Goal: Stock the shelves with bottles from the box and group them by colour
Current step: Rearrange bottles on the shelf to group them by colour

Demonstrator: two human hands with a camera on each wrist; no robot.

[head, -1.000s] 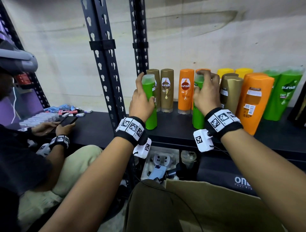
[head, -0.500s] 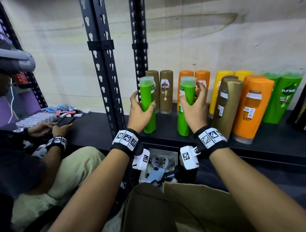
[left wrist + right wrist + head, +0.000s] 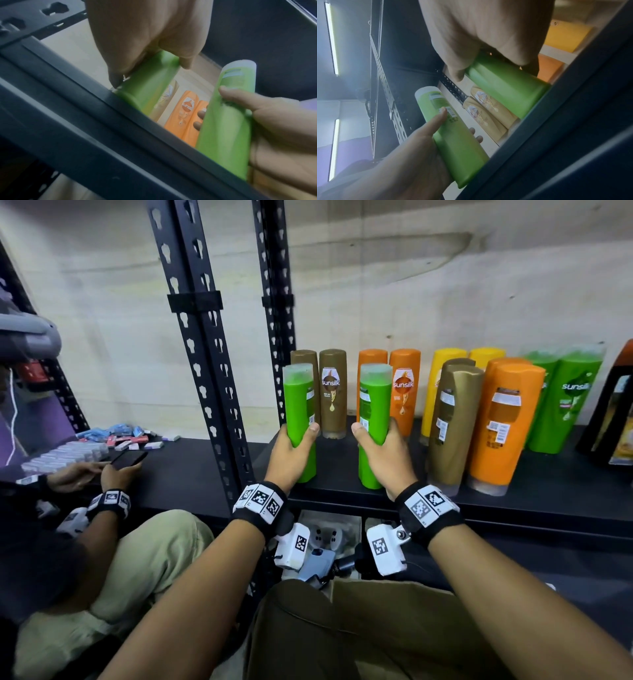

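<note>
Two green bottles, one in each of my hands, at the front edge of the shelf.

My left hand (image 3: 291, 453) wraps the lower half of the left green bottle (image 3: 299, 405), fingers (image 3: 476, 135) curled round it and thumb along its side; my right hand (image 3: 385, 460) grips the right green bottle (image 3: 375, 409) the same way. Both bottles stand upright, cap up, bases near the front lip of the black shelf (image 3: 531, 494); I cannot tell if they touch it. Behind them stand two brown bottles (image 3: 333, 392) and two orange bottles (image 3: 405, 392); to the right are yellow, gold, larger orange and green bottles (image 3: 575, 402).
</note>
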